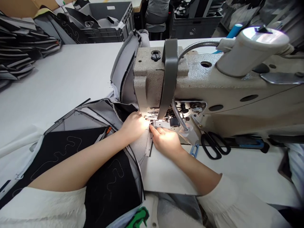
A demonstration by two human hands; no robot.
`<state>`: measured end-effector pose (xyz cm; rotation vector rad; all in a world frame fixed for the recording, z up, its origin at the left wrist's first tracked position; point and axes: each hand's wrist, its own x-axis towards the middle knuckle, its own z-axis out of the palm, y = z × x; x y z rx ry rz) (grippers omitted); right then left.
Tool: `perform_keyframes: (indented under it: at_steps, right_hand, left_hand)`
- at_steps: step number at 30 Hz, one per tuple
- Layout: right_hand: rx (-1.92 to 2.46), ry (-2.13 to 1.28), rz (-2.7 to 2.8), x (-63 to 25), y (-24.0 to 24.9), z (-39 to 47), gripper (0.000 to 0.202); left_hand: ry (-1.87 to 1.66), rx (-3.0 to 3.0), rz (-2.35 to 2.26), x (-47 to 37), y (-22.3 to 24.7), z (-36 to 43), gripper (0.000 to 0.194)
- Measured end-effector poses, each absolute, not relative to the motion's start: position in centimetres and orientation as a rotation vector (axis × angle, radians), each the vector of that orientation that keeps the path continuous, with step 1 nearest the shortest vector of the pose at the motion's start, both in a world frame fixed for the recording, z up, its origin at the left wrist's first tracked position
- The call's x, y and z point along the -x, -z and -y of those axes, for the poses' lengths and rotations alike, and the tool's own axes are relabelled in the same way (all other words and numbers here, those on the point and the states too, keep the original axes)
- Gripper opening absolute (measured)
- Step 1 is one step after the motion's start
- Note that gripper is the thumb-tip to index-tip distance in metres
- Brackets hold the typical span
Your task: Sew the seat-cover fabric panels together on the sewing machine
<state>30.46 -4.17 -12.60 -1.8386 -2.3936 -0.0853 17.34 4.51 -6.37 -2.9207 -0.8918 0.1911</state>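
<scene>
White worktable [59, 82] in a sewing workshop, grey and black quilted fabric [99, 139] lying under the sewing machine [213, 91] needle, left hand [134, 125] pressing it flat, fingers together, right hand [166, 141] beside it, fingertips pinching the fabric edge, black scissors [215, 145] right of the machine head, grey crate [109, 22] behind.

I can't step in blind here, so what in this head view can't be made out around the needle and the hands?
- Needle and presser foot: washed out by lamp glare between the left hand and right hand.
- Fingers of both hands: tips lost in that glare, so the grip on the grey mesh fabric is unclear.
- Fabric behind the sewing machine: hidden by its head.
- Scissors: blades hidden under the machine arm.
</scene>
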Motion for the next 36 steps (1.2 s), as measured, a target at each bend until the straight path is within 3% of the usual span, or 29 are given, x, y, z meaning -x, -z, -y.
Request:
perform_keyframes:
  at_steps: [18, 36]
  right_hand:
    - [1.884, 0.014, 2.432, -29.71, 12.18, 4.34, 0.046]
    - [1.925, 0.061, 2.444, -29.67, 12.24, 4.42, 0.045]
  left_hand:
    - [-0.053, 2.897, 0.95, -17.06, 6.96, -4.57, 0.022]
    - [-0.164, 2.931, 0.977, -16.88, 6.88, -4.64, 0.02]
